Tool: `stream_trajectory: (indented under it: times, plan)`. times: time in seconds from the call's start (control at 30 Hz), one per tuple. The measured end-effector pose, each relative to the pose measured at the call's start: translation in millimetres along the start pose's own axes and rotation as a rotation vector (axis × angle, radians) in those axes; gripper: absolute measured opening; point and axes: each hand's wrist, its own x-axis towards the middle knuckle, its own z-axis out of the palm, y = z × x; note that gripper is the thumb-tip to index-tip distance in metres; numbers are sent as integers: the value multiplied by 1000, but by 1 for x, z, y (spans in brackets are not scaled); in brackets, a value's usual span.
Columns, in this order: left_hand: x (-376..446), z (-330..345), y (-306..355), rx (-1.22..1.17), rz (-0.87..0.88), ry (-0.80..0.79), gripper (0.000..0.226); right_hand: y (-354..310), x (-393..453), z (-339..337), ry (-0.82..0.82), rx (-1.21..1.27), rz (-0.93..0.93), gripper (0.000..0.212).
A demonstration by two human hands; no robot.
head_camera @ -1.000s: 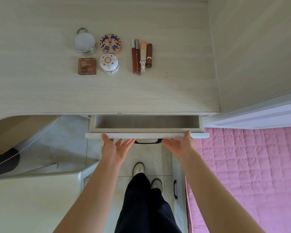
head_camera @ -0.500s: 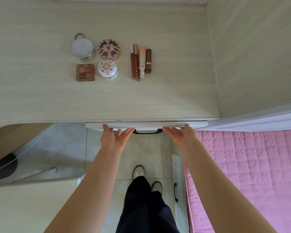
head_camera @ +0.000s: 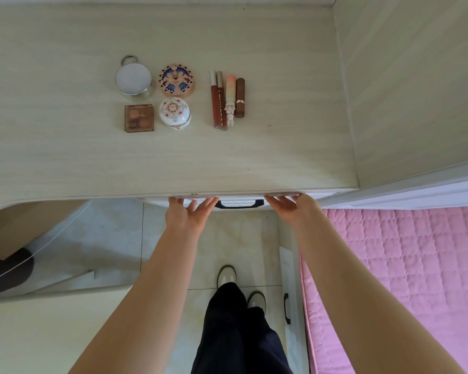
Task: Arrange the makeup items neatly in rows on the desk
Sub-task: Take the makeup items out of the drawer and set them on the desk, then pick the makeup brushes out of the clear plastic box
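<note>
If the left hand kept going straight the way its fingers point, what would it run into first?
The left hand already has its straight fingers against the drawer front, beside the black handle. Pushing on, it likely meets only that panel, which looks almost shut under the desk.

A pale, cream wood-grain surface (head_camera: pixel 65 157) carries makeup items. A round jar (head_camera: pixel 133 79) has a white lid and silver rim. A round compact (head_camera: pixel 176 81) shows a blue, orange and pink pattern. A square palette (head_camera: pixel 139 117) is brown. A white domed case (head_camera: pixel 174 112) bears red and gold flowers. Two lip gloss tubes (head_camera: pixel 218 99) are reddish brown, one lipstick (head_camera: pixel 229 99) peach and white, another lipstick (head_camera: pixel 240 97) dark brown with a gold band. The drawer handle (head_camera: pixel 239 204) is black. The bed's quilt (head_camera: pixel 403 265) is pink. The trousers (head_camera: pixel 235 333) are black.
</note>
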Motion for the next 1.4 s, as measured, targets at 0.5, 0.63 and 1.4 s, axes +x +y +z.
stream_trajectory:
  times: [0.5,0.63,1.4]
  plan:
    - [-28,-27,-20,351,123,-82,43,7,-14,-41,-86,-340,-138,28]
    - [-51,-31,-39,660,198,-97,31,11,-33,-71,-60,-838,-424,22]
    - [-119,-74,-136,2453,1104,-1267,30,102,-146,-262,452,-1355,-834,42]
